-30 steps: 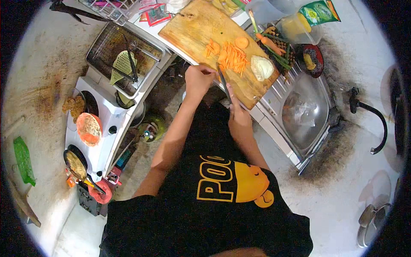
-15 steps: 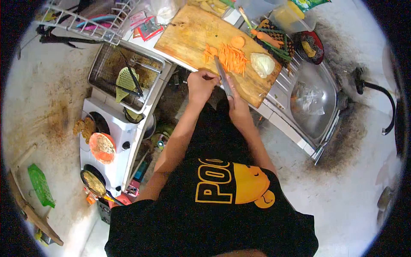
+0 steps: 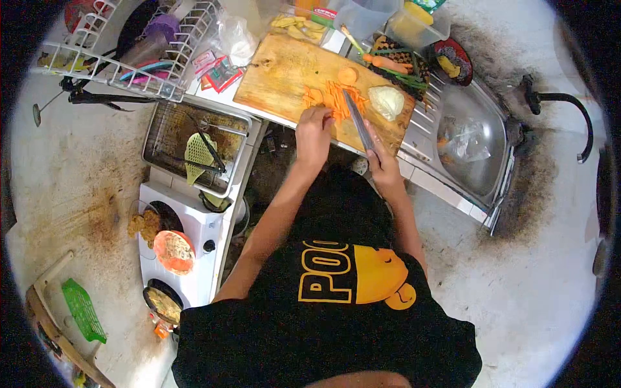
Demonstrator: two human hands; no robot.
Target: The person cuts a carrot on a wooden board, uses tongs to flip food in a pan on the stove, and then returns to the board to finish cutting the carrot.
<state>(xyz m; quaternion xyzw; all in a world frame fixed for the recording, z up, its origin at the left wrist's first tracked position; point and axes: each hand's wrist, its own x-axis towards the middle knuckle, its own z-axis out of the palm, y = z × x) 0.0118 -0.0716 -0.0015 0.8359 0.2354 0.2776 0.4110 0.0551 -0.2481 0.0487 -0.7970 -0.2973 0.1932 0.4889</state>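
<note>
My right hand (image 3: 384, 163) is wrapped round the handle of a knife (image 3: 358, 121), its blade pointing up and left over the carrot strips (image 3: 337, 97). My left hand (image 3: 313, 136) is at the near edge of the wooden cutting board (image 3: 284, 68), fingers curled together beside the strips. Small orange bits show at its fingertips, but what it pinches, if anything, is hidden. A short carrot piece (image 3: 348, 76) lies behind the strips. To their right sits a pale cut cabbage piece (image 3: 387, 102).
A steel sink (image 3: 475, 165) with a plastic bag lies right of the board. Left are a metal basin (image 3: 152, 139) with a green strainer (image 3: 199, 155) and a white stove (image 3: 200, 236) bearing a red bowl (image 3: 174, 253) and a pan (image 3: 162, 302). A dish rack (image 3: 174, 90) stands behind.
My right hand and the knife have shifted right, apart from my left hand. My left hand has moved up onto the board's edge by the carrot strips. The view has shifted slightly.
</note>
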